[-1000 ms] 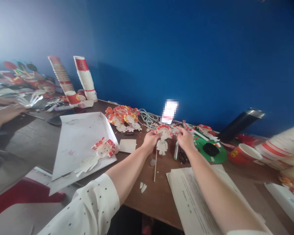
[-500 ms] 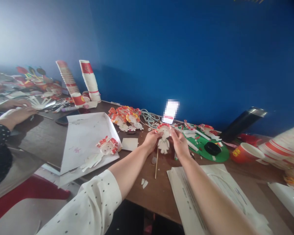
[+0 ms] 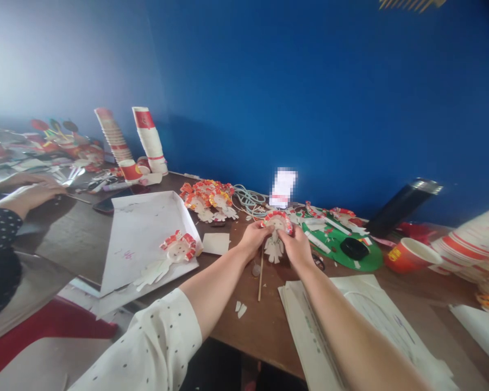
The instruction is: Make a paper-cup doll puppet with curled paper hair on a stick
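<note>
Between my two hands is a white paper doll [image 3: 274,248] with a round head and a red-and-white curled rim round its top. My left hand [image 3: 256,237] pinches it at the left side of the head. The right hand [image 3: 296,243] grips the other side, its thumb on the front by the neck. Below the doll a thin wooden stick [image 3: 261,279] lies on the brown table [image 3: 252,331]. A similar paper doll [image 3: 179,248] rests on a white box lid [image 3: 146,222] to the left. Behind it is a pile of such dolls [image 3: 207,198].
Paper scraps [image 3: 240,309] lie near the front edge. A green disc [image 3: 367,260] carries scraps and a black round item [image 3: 353,248]. At right stand a black bottle [image 3: 403,206], a red cup [image 3: 411,258] and papers [image 3: 370,309]. Cup stacks [image 3: 149,138] and another person's hands [image 3: 32,190] are at left.
My right thumb has moved down and inward over the front of the doll. The doll sits slightly lower in view. At left, the other person's hands have shifted a little.
</note>
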The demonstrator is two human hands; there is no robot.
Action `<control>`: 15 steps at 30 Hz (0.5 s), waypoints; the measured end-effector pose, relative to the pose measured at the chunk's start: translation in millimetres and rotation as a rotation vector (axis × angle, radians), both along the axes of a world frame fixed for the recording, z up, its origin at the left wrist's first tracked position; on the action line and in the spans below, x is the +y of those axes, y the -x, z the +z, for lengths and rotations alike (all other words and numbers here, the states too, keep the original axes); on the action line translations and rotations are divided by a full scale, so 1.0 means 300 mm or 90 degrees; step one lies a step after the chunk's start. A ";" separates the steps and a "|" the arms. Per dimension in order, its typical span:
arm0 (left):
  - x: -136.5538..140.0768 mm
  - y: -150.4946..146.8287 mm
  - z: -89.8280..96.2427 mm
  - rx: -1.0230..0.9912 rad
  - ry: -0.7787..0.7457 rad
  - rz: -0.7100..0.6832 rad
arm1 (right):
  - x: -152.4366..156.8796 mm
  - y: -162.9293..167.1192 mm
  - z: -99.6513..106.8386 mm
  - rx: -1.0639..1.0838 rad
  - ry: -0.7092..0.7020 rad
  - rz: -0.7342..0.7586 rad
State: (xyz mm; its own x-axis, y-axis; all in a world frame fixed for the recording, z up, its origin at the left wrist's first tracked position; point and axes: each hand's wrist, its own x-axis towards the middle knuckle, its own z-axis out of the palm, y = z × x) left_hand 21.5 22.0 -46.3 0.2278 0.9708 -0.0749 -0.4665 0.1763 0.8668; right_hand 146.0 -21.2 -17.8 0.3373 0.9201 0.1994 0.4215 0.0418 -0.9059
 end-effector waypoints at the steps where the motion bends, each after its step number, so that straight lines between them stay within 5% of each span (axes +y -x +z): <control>1: 0.000 0.000 0.000 0.006 -0.003 0.001 | -0.001 0.002 0.002 0.005 -0.003 -0.002; 15: -0.009 0.003 0.017 -0.016 -0.008 -0.033 | 0.002 -0.007 -0.006 0.127 -0.032 -0.002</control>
State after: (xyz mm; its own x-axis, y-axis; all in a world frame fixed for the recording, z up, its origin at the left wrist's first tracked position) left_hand 20.7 19.1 -41.2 0.2798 0.9584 -0.0565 -0.4791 0.1904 0.8568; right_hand 148.1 -20.7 -19.5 0.3778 0.9093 0.1747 0.2349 0.0884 -0.9680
